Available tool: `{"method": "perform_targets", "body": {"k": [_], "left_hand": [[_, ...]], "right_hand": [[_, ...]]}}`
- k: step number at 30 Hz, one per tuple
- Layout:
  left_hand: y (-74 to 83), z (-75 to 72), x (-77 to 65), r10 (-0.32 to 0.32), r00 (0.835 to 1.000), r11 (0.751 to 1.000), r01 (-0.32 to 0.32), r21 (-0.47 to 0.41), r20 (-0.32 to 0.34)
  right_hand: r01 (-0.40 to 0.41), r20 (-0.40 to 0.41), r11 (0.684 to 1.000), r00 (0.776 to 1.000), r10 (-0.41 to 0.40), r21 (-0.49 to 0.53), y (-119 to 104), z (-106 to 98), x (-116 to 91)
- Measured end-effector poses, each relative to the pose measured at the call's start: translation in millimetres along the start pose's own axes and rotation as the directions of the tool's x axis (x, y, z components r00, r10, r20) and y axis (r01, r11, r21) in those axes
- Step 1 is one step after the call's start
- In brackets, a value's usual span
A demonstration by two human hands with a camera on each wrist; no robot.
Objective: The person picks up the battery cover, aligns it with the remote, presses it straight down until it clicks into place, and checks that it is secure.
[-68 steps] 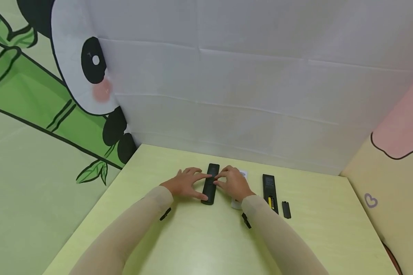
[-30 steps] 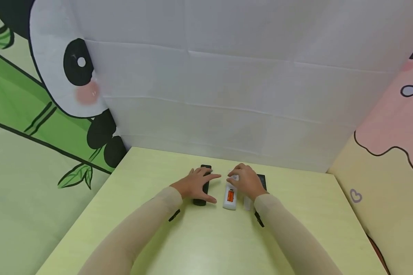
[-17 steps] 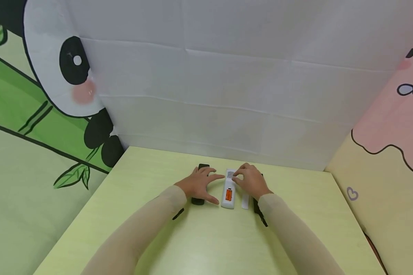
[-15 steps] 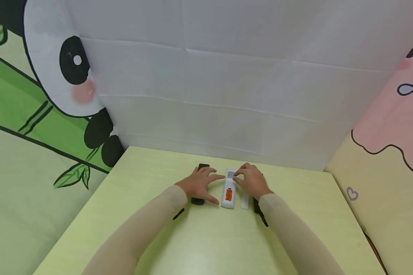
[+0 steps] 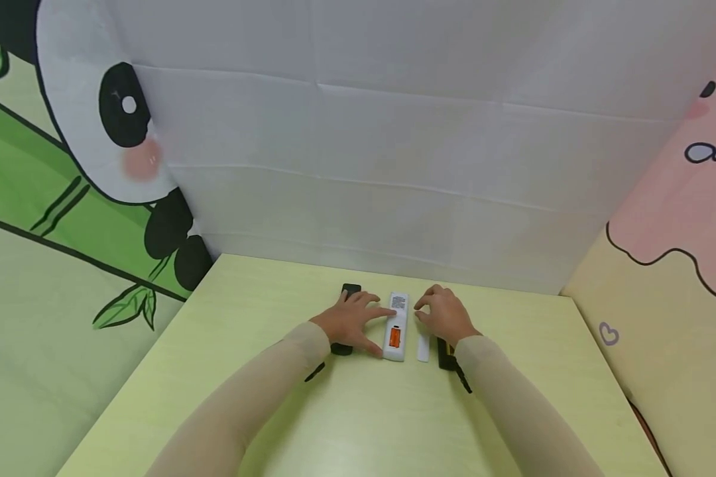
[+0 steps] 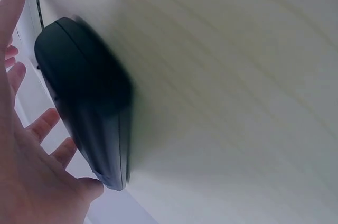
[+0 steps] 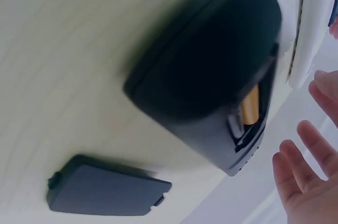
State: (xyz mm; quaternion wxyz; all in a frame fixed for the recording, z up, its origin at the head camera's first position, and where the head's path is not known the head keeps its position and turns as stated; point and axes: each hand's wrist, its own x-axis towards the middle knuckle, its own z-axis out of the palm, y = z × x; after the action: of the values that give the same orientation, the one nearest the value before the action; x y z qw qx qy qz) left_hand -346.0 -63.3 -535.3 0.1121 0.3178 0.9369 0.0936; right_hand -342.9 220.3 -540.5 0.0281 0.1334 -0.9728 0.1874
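My left hand reaches over a black remote control, fingers spread. Its forefinger tip overlaps a white remote, and its thumb tip is at that remote's lower left edge. The white remote lies back up with an orange battery in its uncovered compartment. Just right of it is a narrow white battery cover. My right hand hovers by the cover's far end, fingers loosely bent, nothing between them. Under the right wrist lies a second black remote with a yellow battery in its uncovered compartment.
A loose black battery cover lies beside the second black remote on the pale yellow table. A white cloth wall stands behind the table, with printed panels at left and right.
Both hands have moved right from the first black remote. The left forefinger now reaches the white remote; the right hand has passed over that remote to its right side. The head view has turned right.
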Motion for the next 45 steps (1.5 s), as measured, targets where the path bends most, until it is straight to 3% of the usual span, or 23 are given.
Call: {"method": "perform_targets", "body": {"k": [15,20,31,45], "left_hand": [[5.8,4.4,-16.4,0.038,0.999,0.999,-0.039,0.034,0.029],[6.2,2.2,-20.2,0.036,0.999,0.999,-0.037,0.03,0.024],[7.0,2.1,-21.6,0.028,0.999,0.999,-0.028,0.02,0.032],[3.4,8.1,-14.1,0.002,0.999,1.0,-0.003,0.026,0.054]], "right_hand": [[-0.074,0.069,0.997,0.995,0.072,0.031,-6.6,6.6,-24.9],[-0.038,0.095,0.997,0.995,0.031,0.073,5.7,10.0,-23.0],[-0.047,0.158,0.997,0.987,0.036,0.065,-2.1,0.1,-33.9],[0.009,0.134,1.0,0.991,-0.012,0.024,3.0,5.7,-41.2]]}}
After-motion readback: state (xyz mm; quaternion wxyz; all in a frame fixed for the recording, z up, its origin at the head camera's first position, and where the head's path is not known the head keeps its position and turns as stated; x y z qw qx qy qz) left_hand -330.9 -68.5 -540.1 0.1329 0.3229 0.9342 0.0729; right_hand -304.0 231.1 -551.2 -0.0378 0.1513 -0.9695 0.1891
